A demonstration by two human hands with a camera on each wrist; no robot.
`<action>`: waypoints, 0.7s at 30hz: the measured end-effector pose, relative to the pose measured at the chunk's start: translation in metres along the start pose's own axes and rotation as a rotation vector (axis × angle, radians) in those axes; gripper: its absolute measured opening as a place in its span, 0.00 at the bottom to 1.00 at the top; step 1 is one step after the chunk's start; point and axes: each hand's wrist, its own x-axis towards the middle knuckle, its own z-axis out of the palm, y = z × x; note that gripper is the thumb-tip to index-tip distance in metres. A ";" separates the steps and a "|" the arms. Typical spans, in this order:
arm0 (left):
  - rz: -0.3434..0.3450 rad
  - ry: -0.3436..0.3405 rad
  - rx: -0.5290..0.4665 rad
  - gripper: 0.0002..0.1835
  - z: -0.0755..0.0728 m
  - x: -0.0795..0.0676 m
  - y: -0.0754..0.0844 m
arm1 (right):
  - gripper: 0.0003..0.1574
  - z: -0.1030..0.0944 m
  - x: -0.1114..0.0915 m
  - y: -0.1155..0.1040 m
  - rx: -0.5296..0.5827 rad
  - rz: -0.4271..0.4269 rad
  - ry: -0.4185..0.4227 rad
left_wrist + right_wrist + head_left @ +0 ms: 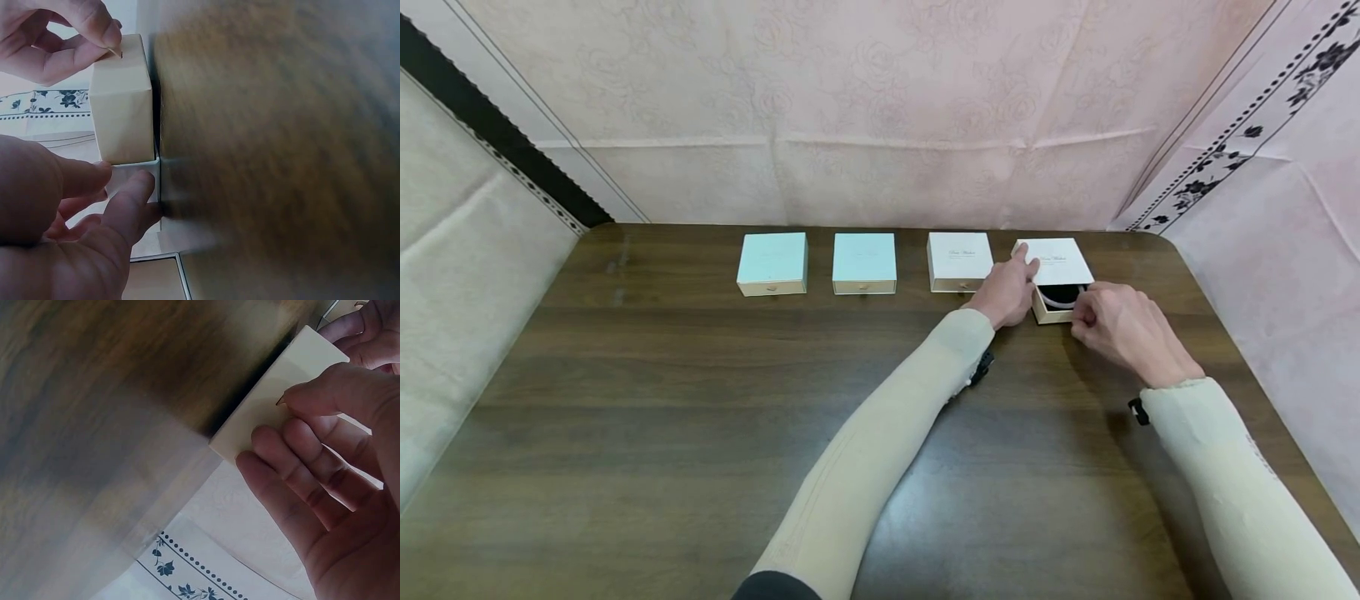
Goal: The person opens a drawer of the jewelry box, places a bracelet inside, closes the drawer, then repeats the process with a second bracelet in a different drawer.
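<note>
At the right end of a row of small boxes, a white drawer box (1058,260) has its cream drawer (1051,317) pulled partly out toward the person. Inside the drawer, something black with a pale curved band shows; its kind is unclear. My left hand (1006,290) holds the box's outer sleeve (132,182) at its left side. Thumb and finger of my right hand (1123,329) pinch the small pull tab (280,400) on the drawer's front (290,378), while its other fingers are bent close to that front.
To the left stand another white box (959,257) and two light-blue boxes, one nearer (864,260) and one farther left (772,260), with their drawers pushed in. All sit near the back edge of the brown wooden table (700,433). Patterned cloth (865,108) hangs behind it.
</note>
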 end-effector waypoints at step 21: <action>-0.019 0.002 0.034 0.29 -0.001 0.001 0.001 | 0.09 0.000 0.009 0.003 0.018 0.017 -0.011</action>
